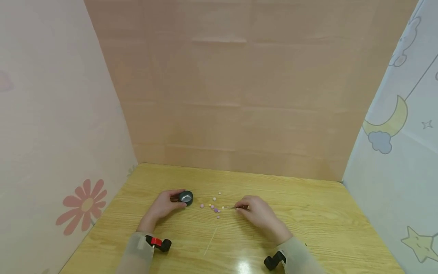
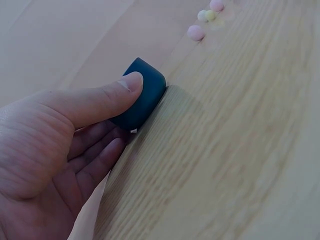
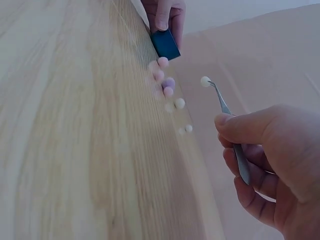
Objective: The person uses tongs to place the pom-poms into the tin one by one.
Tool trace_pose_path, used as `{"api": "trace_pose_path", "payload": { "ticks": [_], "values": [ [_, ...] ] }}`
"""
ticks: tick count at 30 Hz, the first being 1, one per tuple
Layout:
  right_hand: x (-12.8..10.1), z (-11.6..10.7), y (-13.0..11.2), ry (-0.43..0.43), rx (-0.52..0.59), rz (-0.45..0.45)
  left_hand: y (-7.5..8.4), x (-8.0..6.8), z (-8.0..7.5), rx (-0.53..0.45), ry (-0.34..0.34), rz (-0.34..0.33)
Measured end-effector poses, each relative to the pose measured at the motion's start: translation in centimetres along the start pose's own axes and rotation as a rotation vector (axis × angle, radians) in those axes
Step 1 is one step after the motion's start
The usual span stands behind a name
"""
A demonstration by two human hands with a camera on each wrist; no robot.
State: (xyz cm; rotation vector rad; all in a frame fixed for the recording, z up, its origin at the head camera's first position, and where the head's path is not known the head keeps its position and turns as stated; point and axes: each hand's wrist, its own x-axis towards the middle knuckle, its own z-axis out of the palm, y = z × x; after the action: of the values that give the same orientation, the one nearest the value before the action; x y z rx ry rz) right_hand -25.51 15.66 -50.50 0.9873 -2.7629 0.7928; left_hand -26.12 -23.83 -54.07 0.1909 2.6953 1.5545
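Note:
On the wooden table, my left hand (image 1: pixel 163 205) grips a small dark round cup (image 2: pixel 150 95) from its left side, the thumb pressed on its outer wall. Its open mouth and shiny inside face up in the head view. My right hand (image 1: pixel 259 214) pinches metal tweezers (image 3: pixel 223 104) between thumb and fingers. At the bent tips of the tweezers is a pale little ball (image 3: pixel 205 81), lifted above the tabletop. Between the two hands lie several small balls, among them a purple one (image 1: pixel 216 210), a pink one (image 1: pixel 202 206) and a white one (image 3: pixel 179 103).
The wooden table (image 1: pixel 164 243) ends at a brown backdrop (image 1: pixel 239 114). Patterned white panels stand at the left (image 1: pixel 51 133) and right (image 1: pixel 393 182). A black wrist mount (image 1: pixel 273 262) sits on the right sleeve, another (image 1: pixel 165 245) on the left.

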Motion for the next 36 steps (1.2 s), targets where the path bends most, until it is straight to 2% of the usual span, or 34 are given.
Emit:
{"api": "trace_pose_path", "payload": {
  "ticks": [5, 15, 21, 29, 32, 36],
  "values": [
    [1.9, 1.0, -0.9, 0.027, -0.004, 0.023, 0.1, 0.1, 0.0, -0.002, -0.002, -0.001],
    [5.7, 2.9, -3.0, 0.048, 0.057, 0.046, -0.3, 0.3, -0.1, -0.009, -0.001, 0.013],
    [6.6, 4.3, -4.2, 0.037, 0.107, 0.043, -0.6, 0.0, -0.2, -0.009, -0.009, 0.007],
    [7.4, 5.6, -5.4, -0.004, 0.201, 0.106, -1.0, -0.3, -0.1, -0.013, -0.005, 0.004],
    [7.9, 5.8, -5.9, 0.005, 0.187, 0.115, -1.0, -0.2, -0.2, -0.014, -0.008, 0.004],
    [8.7, 6.1, -6.4, 0.031, 0.076, 0.101, -0.9, 0.0, -0.3, -0.011, -0.010, 0.006]
  ]
}}
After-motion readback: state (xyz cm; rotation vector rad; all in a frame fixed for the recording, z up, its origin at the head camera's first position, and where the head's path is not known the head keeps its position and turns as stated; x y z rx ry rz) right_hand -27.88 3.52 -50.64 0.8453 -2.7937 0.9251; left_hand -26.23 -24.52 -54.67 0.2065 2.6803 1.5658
